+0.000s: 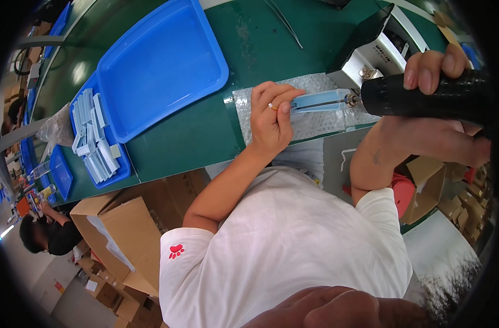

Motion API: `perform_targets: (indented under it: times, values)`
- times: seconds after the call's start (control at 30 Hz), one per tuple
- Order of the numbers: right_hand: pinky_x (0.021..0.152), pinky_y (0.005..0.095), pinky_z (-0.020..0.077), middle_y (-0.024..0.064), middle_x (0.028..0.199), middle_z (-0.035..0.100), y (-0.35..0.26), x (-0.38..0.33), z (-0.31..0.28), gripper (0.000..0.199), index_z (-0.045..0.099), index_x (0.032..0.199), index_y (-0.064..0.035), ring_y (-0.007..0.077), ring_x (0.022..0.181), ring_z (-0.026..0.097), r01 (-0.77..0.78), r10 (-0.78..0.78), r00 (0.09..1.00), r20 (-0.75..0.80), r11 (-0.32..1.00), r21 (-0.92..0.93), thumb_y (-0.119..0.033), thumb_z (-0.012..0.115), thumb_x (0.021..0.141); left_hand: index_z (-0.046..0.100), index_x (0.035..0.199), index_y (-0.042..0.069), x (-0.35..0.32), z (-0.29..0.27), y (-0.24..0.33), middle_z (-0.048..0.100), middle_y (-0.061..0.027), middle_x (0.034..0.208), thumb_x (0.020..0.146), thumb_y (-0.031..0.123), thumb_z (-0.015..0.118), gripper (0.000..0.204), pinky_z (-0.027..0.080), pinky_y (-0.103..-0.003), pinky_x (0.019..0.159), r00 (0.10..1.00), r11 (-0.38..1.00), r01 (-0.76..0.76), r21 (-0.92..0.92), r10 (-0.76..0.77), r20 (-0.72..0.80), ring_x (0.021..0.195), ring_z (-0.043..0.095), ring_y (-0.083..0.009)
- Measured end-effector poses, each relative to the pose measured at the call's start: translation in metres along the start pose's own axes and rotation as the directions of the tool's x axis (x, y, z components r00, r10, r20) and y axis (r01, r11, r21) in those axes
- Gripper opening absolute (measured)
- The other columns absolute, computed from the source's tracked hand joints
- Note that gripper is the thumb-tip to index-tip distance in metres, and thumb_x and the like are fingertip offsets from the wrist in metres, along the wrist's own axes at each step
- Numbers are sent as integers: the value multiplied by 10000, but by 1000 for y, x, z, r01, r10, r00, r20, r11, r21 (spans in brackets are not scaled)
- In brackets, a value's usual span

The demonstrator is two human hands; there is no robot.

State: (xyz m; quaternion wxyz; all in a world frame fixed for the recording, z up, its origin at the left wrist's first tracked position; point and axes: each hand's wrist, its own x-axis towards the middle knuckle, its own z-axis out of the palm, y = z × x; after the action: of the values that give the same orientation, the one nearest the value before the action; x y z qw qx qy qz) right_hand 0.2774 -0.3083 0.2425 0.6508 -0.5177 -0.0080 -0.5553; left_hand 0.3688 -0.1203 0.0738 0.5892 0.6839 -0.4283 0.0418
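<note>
Blue strip lies flat on a sheet of bubble wrap on the green table. To the far left sits a blue tray, with a smaller tray of pale blue pieces beside it. The left hand presses on the strip's left end, fingers close together and laid over it. The strip reaches right to the tip of a black power screwdriver. The right hand is wrapped tight around that tool, further right than the strip. A grey metal box stands just behind.
</note>
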Motion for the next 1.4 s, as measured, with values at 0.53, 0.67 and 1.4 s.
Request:
perform_targets:
  times: [0.53, 0.67, 1.4]
  values:
    - [503, 311, 433, 176, 958, 535, 2, -17, -2, 774, 606, 1098, -71, 194, 629, 535, -8, 2, 996, 91, 998, 58, -791, 414, 887, 727, 1005, 19, -1, -1, 1, 691, -112, 986, 1041, 111, 422, 321, 439, -405, 912, 1000, 1000, 5, 1, -5, 9, 966, 562, -300]
    - [518, 328, 452, 167, 967, 551, 1, -23, 6, 857, 619, 1107, -61, 202, 634, 551, -73, 53, 988, 145, 987, 141, -855, 418, 851, 727, 999, 31, -3, 0, 0, 689, -95, 988, 1020, 90, 454, 280, 432, -402, 921, 1000, 1000, -4, 9, 4, -3, 951, 555, -300]
    - [475, 262, 479, 112, 802, 600, -12, 45, 9, 404, 502, 1158, -35, 161, 542, 563, 570, -552, 817, 171, 723, -391, -426, 457, 1070, 672, 1122, -15, -2, 7, 2, 671, -154, 1160, 1068, 164, 339, 382, 429, -409, 1004, 1000, 997, 27, 70, -27, 9, 1120, 582, -324]
